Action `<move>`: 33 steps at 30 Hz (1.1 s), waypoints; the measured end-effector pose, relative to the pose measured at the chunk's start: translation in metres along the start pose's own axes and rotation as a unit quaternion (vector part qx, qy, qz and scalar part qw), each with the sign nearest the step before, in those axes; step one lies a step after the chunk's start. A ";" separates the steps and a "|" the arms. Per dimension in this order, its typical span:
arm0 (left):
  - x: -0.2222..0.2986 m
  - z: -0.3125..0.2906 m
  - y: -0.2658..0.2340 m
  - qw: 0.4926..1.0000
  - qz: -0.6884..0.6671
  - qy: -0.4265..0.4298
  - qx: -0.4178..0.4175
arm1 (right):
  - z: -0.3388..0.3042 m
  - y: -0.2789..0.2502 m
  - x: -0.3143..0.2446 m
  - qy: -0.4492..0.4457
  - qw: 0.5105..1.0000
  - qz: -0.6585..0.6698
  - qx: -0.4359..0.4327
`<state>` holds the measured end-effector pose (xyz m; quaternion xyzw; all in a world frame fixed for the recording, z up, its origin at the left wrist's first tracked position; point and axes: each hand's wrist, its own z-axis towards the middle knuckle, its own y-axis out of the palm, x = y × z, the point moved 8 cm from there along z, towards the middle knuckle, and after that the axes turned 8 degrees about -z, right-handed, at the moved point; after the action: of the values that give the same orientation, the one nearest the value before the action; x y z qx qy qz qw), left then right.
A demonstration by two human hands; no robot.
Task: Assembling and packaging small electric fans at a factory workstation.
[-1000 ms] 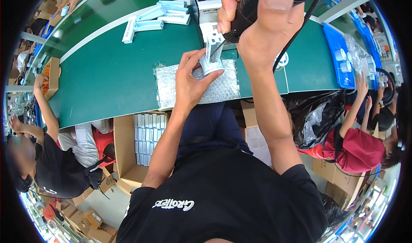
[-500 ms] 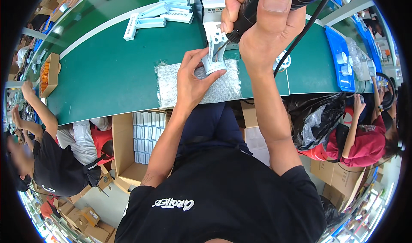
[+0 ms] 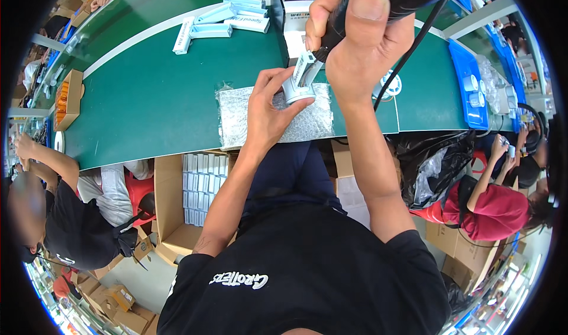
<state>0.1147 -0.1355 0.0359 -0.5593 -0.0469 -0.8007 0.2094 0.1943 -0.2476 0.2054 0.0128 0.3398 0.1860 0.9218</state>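
Observation:
My left hand (image 3: 266,110) grips a pale blue-white plastic fan housing (image 3: 300,93) by its round base, thumb on the near side and fingers on the far side. The housing leans up and to the right, above a sheet of bubble wrap (image 3: 236,119). Wrapped round a black electric screwdriver (image 3: 338,27) is my right hand (image 3: 370,51), its thumb uppermost. The driver's dark nose meets the upper right of the housing; its exact contact point is hidden. My right fingertips are close to the housing's top end.
Several pale blue fan handles (image 3: 222,15) lie at the far left. Behind the housing stands an open white box (image 3: 293,18). A blue tray (image 3: 467,57) with white round parts is at right, and a black cable (image 3: 408,57) hangs beside my right arm. Co-workers sit on both sides.
The housing has turned and now leans more to the right. My right hand and the screwdriver have shifted slightly left, with the driver's nose near the housing's upper end.

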 end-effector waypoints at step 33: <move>-0.028 0.078 -0.144 0.956 0.269 0.116 0.030 | -0.129 -0.214 0.059 0.328 0.848 -0.394 -0.132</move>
<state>0.1353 0.0271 0.0617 -0.4480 0.1058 -0.7725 0.4374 0.2258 -0.4391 0.0377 -0.3054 0.5709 -0.1566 0.7458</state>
